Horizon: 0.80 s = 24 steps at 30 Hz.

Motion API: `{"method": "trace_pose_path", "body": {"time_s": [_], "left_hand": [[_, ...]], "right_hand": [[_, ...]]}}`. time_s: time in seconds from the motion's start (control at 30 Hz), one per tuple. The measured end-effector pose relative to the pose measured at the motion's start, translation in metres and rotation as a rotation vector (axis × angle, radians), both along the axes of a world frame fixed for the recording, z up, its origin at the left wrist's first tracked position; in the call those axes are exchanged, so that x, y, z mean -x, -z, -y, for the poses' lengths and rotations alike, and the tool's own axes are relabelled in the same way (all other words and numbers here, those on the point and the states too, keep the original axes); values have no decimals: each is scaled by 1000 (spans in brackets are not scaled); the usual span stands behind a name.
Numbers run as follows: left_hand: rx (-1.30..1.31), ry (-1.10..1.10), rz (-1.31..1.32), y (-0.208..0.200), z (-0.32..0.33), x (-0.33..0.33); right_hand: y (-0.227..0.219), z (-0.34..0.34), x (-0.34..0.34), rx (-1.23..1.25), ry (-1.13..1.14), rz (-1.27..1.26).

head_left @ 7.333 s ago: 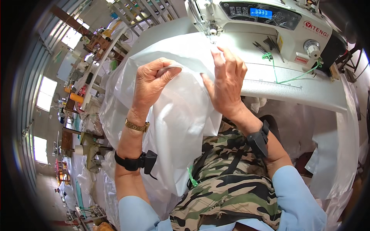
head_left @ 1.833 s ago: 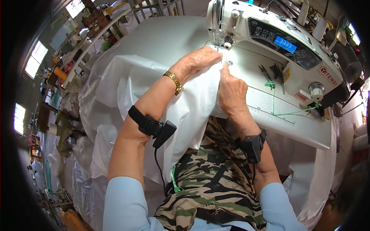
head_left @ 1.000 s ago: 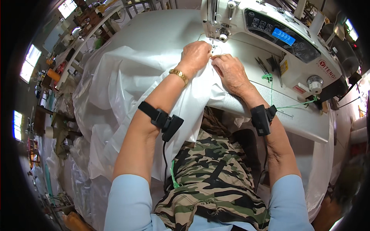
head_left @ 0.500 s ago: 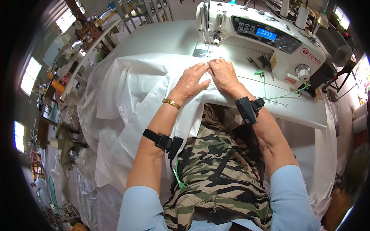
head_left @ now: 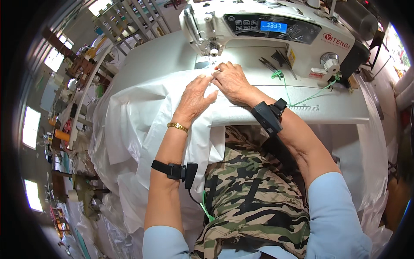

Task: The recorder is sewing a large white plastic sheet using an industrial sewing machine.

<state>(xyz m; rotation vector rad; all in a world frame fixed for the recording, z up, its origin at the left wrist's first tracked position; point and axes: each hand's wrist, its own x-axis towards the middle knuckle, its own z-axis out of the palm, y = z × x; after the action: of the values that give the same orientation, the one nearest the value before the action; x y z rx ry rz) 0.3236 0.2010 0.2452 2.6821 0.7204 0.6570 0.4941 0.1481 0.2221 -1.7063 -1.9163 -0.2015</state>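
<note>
While right fingers [head_left: 229,69] curl, parted left fingers [head_left: 201,82] touch sheeting [head_left: 140,110].

A wide fisheye camera on the person's head looks down and forward past their own body. The camouflage apron [head_left: 254,190] sits below at six o'clock, with the left sleeve [head_left: 164,241] at seven and the right sleeve [head_left: 334,211] at four, all close to the lens. Left hand [head_left: 193,98] and right hand [head_left: 232,82] lie farther out, just above centre. The sewing machine [head_left: 319,47] fills one o'clock, beyond them. At nine, well apart, a window [head_left: 31,127] leans with the lens's bend; dark corners ring the round view.
</note>
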Motion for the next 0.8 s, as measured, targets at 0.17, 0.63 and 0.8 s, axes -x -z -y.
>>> {"method": "trace_pose_path", "body": {"time_s": [0.17, 0.63, 0.8], "left_hand": [[-66, -8, -29, 4, -7, -3], [-69, -38, -69, 4, -19, -21], [-43, -74, -53, 6, -22, -25]], "right_hand": [[0, -4, 0, -1, 13, -41], [9, -25, -13, -77, 134, -112], [2, -32, -13, -34, 182, -556]]}}
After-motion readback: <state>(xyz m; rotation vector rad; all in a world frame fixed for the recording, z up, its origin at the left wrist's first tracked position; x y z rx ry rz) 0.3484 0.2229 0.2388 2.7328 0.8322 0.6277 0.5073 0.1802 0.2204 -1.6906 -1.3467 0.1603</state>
